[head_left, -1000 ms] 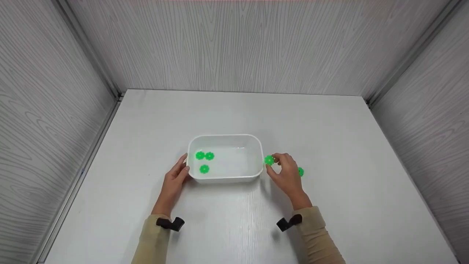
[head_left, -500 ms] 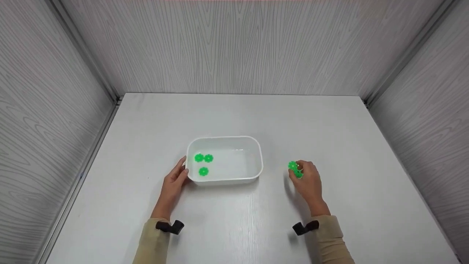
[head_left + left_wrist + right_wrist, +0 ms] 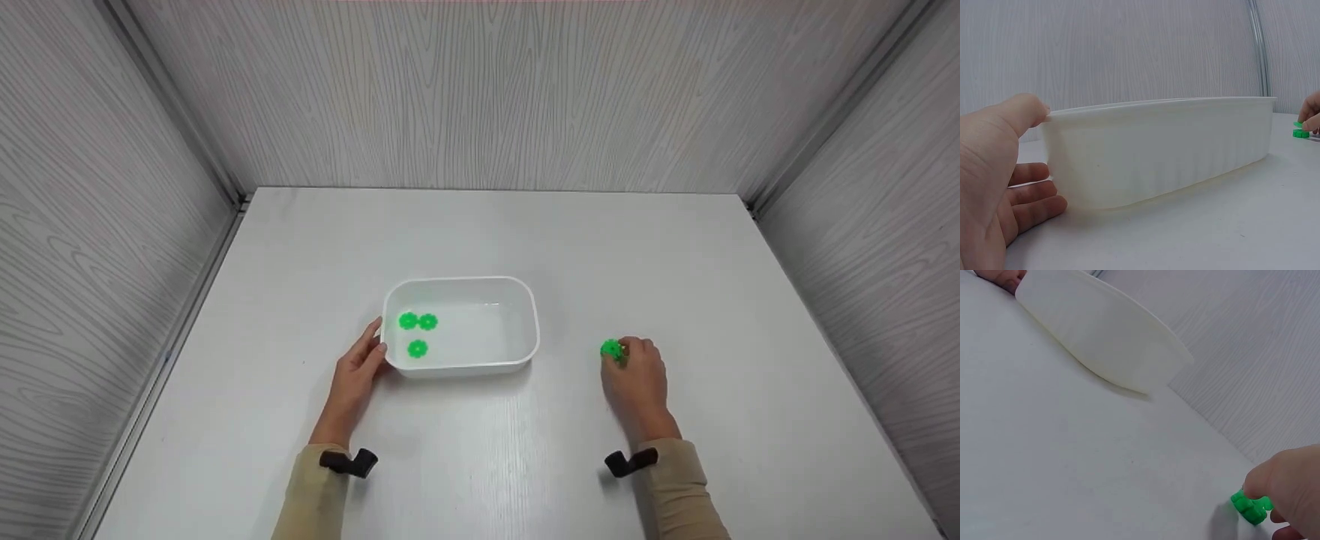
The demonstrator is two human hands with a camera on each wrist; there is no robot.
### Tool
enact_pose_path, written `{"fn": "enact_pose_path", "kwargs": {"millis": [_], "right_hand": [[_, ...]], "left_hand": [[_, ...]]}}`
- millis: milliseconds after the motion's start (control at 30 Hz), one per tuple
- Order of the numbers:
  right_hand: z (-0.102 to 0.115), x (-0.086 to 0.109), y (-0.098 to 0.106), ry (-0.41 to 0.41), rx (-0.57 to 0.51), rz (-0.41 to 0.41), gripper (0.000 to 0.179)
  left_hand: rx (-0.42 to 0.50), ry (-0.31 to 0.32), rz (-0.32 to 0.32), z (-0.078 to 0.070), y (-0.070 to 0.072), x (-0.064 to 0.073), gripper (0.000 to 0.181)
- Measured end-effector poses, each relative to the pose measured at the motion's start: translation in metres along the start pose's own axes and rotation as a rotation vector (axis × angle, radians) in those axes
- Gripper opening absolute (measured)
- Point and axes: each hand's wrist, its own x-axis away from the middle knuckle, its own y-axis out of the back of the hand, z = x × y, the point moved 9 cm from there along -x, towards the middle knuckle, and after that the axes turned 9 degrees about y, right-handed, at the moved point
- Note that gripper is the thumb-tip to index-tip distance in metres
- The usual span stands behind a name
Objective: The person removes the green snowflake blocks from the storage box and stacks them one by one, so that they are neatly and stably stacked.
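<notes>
My left hand [image 3: 352,379] holds the left end of a white plastic tub [image 3: 465,369]; its thumb sits at the rim and the fingers lie along the outer wall. Inside the tub, toward the left, are three green flower-shaped pieces [image 3: 418,349]. To the right of the tub, my right hand [image 3: 637,382] pinches a green flower-shaped piece [image 3: 610,348]. The left wrist view shows it close over a second green flower-shaped piece [image 3: 1301,134] on the table. Fingers partly cover both pieces in the right wrist view.
The white table [image 3: 480,232] is bounded by a grey wood-grain back panel [image 3: 480,97] and similar panels at left [image 3: 90,225] and right [image 3: 877,225]. A small black wrist mount [image 3: 631,461] sits on each sleeve.
My right hand has moved right, away from the tub's right edge, carrying its green flower-shaped piece over the one on the table. The left hand and tub have stayed put.
</notes>
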Motion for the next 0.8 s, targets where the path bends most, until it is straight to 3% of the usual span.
{"fn": "enact_pose_path", "kwargs": {"millis": [433,633,800], "right_hand": [[-0.001,0.005,0.002,0.017,0.024,0.018,0.04],[0.022,0.003,0.015,0.139,0.072,-0.069,0.037],[0.053,-0.004,0.018,0.291,0.024,-0.179,0.03]], "left_hand": [[0.009,0.014,0.0,0.007,0.0,-0.002,0.05],[0.012,-0.001,0.0,0.007,0.001,-0.001,0.051],[0.01,-0.015,-0.01,0.004,0.002,-0.001,0.05]]}}
